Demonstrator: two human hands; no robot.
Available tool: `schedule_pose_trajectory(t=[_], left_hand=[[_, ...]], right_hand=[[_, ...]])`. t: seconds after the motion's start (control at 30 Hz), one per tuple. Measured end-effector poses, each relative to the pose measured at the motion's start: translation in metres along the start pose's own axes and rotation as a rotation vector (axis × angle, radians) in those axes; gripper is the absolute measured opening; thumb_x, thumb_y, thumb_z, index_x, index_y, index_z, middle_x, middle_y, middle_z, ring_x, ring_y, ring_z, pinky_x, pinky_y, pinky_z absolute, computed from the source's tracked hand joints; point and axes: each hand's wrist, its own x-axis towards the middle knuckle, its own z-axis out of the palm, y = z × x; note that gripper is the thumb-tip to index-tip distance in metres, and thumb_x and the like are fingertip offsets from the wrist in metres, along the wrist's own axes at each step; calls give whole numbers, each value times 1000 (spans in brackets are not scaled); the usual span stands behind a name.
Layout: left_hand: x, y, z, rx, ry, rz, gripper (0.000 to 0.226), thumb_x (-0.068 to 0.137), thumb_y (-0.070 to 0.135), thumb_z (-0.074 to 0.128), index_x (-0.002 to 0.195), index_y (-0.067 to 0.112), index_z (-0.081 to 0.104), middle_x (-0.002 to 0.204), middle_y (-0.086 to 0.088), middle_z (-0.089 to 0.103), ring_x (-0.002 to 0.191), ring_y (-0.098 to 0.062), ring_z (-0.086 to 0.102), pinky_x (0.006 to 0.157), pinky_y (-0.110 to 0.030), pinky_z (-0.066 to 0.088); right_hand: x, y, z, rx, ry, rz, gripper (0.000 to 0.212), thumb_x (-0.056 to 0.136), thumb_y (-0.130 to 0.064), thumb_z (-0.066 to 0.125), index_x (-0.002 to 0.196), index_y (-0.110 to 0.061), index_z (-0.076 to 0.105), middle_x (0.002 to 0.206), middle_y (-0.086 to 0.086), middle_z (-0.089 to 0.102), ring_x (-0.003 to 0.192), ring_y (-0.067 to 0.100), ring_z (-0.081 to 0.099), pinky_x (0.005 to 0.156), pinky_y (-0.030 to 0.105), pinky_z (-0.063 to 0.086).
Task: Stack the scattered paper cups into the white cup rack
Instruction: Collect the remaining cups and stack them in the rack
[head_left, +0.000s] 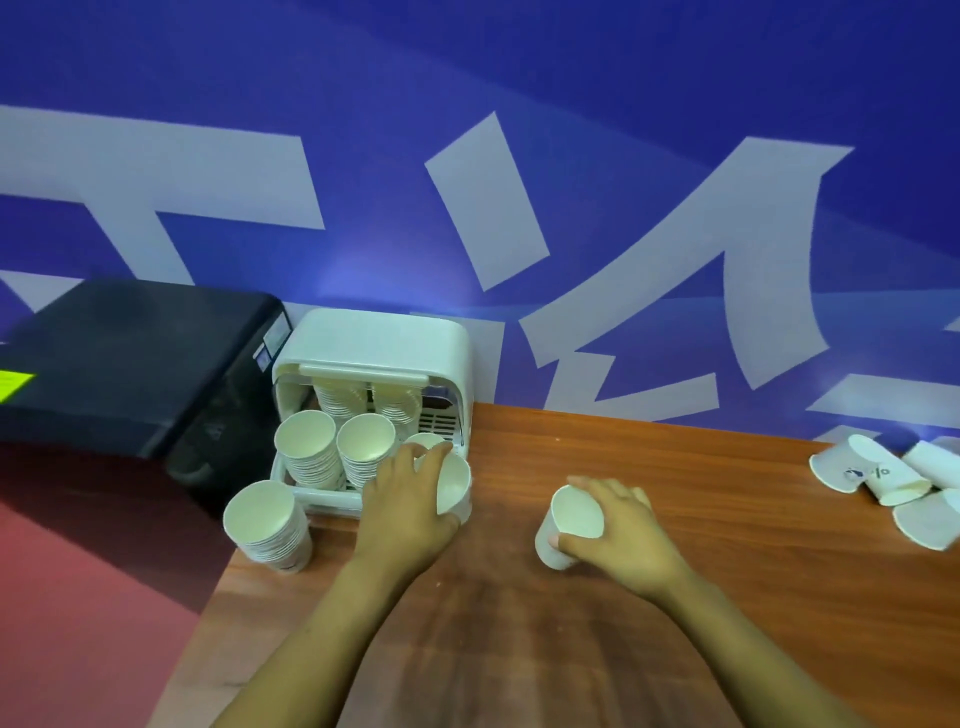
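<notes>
The white cup rack stands at the table's back left, its front open and its tray pulled out. Two tall stacks of paper cups lean in the tray, with more stacks deeper inside. My left hand grips a paper cup at the tray's right front corner, just in front of another cup in the tray. My right hand holds a tilted paper cup over the table's middle. A separate cup stack stands on the table left of the tray.
Several loose paper cups lie on their sides at the table's far right. A black machine sits left of the rack. The wooden table ends at a left edge near the separate stack, with red floor below. A blue wall runs behind.
</notes>
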Motion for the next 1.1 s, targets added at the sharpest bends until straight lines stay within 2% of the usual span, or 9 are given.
schedule_pose_trajectory(t=[0.17, 0.27, 0.47, 0.57, 0.63, 0.83, 0.9, 1.0, 1.1], left_hand=[[29, -13, -20, 41, 198, 7, 70, 76, 33, 69, 140, 29, 41, 132, -3, 45, 122, -29, 41, 99, -43, 32], [39, -17, -19, 91, 234, 10, 65, 76, 31, 69, 137, 27, 45, 130, -4, 48, 121, -29, 44, 100, -45, 32], [49, -31, 9, 198, 113, 27, 76, 72, 27, 72, 141, 29, 40, 138, -3, 47, 129, -32, 39, 108, -58, 20], [52, -35, 17, 272, -83, 13, 91, 79, 45, 66, 151, 36, 11, 157, 2, 20, 145, -30, 12, 109, -66, 2], [55, -37, 17, 281, -159, 1, 96, 80, 53, 63, 151, 40, 0, 160, 4, 9, 147, -29, 3, 109, -67, -3], [46, -46, 9, 125, -60, -14, 86, 82, 48, 62, 149, 40, 9, 159, 4, 12, 147, -25, 4, 112, -62, 0], [43, -49, 4, 79, -30, -14, 83, 83, 44, 61, 149, 40, 10, 158, 5, 14, 147, -23, 5, 113, -61, 2], [41, -54, -1, 90, -2, -23, 83, 84, 44, 59, 149, 40, 8, 158, 5, 14, 146, -22, 6, 114, -59, 4], [39, -59, -7, 54, 46, -35, 81, 84, 42, 62, 149, 38, 15, 156, 2, 20, 146, -22, 10, 114, -59, 6]], right_hand=[[7, -3, -1, 9, 8, -13, 72, 73, -43, 75, 137, -32, 43, 131, -12, 46, 115, 11, 31, 93, 22, 30], [8, -1, -1, 21, 22, 1, 71, 73, -42, 75, 137, -33, 43, 130, -13, 46, 114, 9, 30, 91, 21, 30], [9, 5, 0, 19, 8, 40, 72, 73, -43, 75, 136, -34, 43, 126, -17, 45, 114, 9, 30, 91, 22, 31], [8, 8, 3, 22, -1, 47, 71, 73, -43, 75, 136, -34, 43, 127, -17, 45, 114, 10, 31, 91, 21, 29], [8, 9, 5, 12, -10, 51, 72, 73, -43, 76, 137, -34, 43, 127, -15, 43, 116, 12, 31, 92, 21, 28], [21, -15, 14, -15, -11, -27, 82, 73, -41, 74, 143, -36, 31, 134, -16, 39, 124, 14, 32, 104, 26, 30], [33, -38, 18, -14, 14, -132, 79, 75, -39, 72, 143, -34, 33, 137, -16, 39, 126, 12, 31, 105, 21, 26], [54, -74, 27, 22, 96, -260, 74, 75, -40, 73, 140, -32, 38, 139, -17, 39, 126, 8, 32, 99, 5, 15], [69, -103, 40, 51, 147, -316, 75, 74, -41, 74, 140, -32, 39, 139, -16, 39, 125, 7, 32, 99, 6, 17]])
